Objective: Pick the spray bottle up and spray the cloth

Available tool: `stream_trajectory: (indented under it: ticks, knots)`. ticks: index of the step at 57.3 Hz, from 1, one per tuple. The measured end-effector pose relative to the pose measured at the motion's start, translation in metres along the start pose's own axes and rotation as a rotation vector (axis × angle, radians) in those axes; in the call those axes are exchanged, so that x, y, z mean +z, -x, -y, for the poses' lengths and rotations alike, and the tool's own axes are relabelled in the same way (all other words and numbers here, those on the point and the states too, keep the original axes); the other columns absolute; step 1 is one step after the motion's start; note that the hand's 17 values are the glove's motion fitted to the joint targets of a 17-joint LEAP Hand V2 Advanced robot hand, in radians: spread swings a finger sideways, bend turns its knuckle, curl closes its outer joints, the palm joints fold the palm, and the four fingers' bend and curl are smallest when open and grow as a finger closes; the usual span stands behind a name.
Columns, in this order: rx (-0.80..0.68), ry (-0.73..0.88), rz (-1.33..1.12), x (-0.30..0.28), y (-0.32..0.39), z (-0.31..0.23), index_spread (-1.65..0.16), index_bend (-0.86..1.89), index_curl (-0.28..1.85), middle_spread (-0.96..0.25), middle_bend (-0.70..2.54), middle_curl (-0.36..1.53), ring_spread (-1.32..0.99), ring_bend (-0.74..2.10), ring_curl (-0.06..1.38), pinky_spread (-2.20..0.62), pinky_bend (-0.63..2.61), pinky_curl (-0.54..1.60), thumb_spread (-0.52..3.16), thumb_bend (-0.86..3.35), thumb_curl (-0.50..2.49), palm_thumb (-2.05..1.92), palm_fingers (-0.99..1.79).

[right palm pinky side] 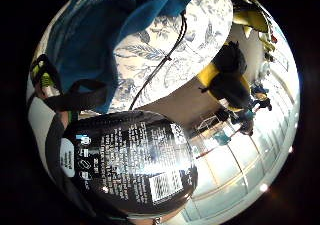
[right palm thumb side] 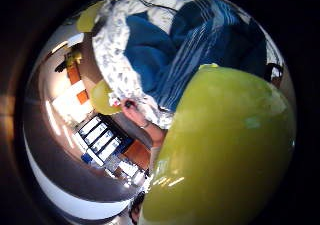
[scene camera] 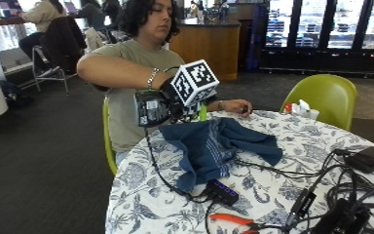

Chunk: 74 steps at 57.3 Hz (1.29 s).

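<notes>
below the hand: open air down to the blue cloth, nothing between them.
ahead of the hand: the person's bare hand rests at the table edge.
lower, toward the table's near edge: black box, orange pliers and tangled cables crowd the tabletop.

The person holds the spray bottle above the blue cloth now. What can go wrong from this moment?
1. The spray bottle, held by the right hand above the cloth, could mist past it onto the small black box and cables beside the cloth; electronics may get wet.

2. The cable hanging from the glove runs under the cloth's edge. A hand movement might drag the cloth.

3. The bare hand rests near the cloth and might catch spray.
</notes>
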<state>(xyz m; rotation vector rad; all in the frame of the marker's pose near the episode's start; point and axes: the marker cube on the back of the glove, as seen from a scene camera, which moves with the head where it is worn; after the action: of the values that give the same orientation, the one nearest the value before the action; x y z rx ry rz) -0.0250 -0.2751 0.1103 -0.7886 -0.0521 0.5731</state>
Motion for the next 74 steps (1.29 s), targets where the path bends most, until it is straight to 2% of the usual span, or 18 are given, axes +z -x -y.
stream_trajectory:
  ticks: [16, 21, 27, 31, 38, 50, 55, 60, 66, 74]
  knots:
    - [0.081, 0.135, -0.114, 0.041, 0.003, 0.031, -0.28, 0.41, 0.62, -0.18, 0.7, 0.59, -0.19, 0.69, 0.51, -0.27, 0.42, 0.43, 0.32, -0.02, 0.84, 0.96, 1.34]
    - [0.07, 0.114, -0.092, 0.032, 0.007, 0.028, -0.27, 0.4, 0.62, -0.18, 0.7, 0.59, -0.18, 0.69, 0.51, -0.27, 0.42, 0.43, 0.33, -0.02, 0.84, 0.96, 1.33]
    - [0.01, 0.015, -0.016, 0.003, 0.021, 0.016, -0.27, 0.39, 0.63, -0.19, 0.7, 0.59, -0.18, 0.68, 0.5, -0.26, 0.42, 0.43, 0.34, -0.02, 0.85, 0.97, 1.33]
    - [-0.064, -0.052, 0.059, -0.022, 0.035, 0.003, -0.27, 0.38, 0.63, -0.19, 0.69, 0.59, -0.18, 0.69, 0.5, -0.26, 0.42, 0.43, 0.35, -0.02, 0.85, 0.97, 1.33]
    - [-0.289, -0.201, 0.266, -0.07, 0.077, -0.021, -0.27, 0.37, 0.63, -0.19, 0.69, 0.59, -0.18, 0.69, 0.5, -0.26, 0.42, 0.43, 0.35, -0.03, 0.85, 0.97, 1.33]
    - [-0.66, -0.391, 0.572, -0.106, 0.146, -0.043, -0.27, 0.36, 0.63, -0.19, 0.69, 0.59, -0.18, 0.68, 0.5, -0.26, 0.42, 0.43, 0.36, -0.03, 0.86, 0.97, 1.33]
    - [-0.837, -0.422, 0.693, -0.101, 0.182, -0.047, -0.27, 0.36, 0.63, -0.19, 0.68, 0.59, -0.18, 0.68, 0.5, -0.26, 0.42, 0.43, 0.36, -0.03, 0.86, 0.97, 1.33]
    - [-0.975, -0.467, 0.915, -0.09, 0.226, -0.042, -0.27, 0.37, 0.64, -0.19, 0.69, 0.59, -0.18, 0.68, 0.5, -0.26, 0.42, 0.43, 0.36, -0.03, 0.86, 0.97, 1.34]
    - [-1.022, -0.553, 1.031, -0.069, 0.251, -0.005, -0.27, 0.37, 0.64, -0.19, 0.68, 0.59, -0.18, 0.69, 0.5, -0.27, 0.42, 0.43, 0.36, -0.03, 0.86, 0.97, 1.34]
    - [-1.095, -0.576, 1.041, -0.007, 0.291, 0.03, -0.27, 0.37, 0.64, -0.19, 0.68, 0.59, -0.18, 0.69, 0.5, -0.27, 0.42, 0.43, 0.35, -0.03, 0.87, 0.96, 1.34]
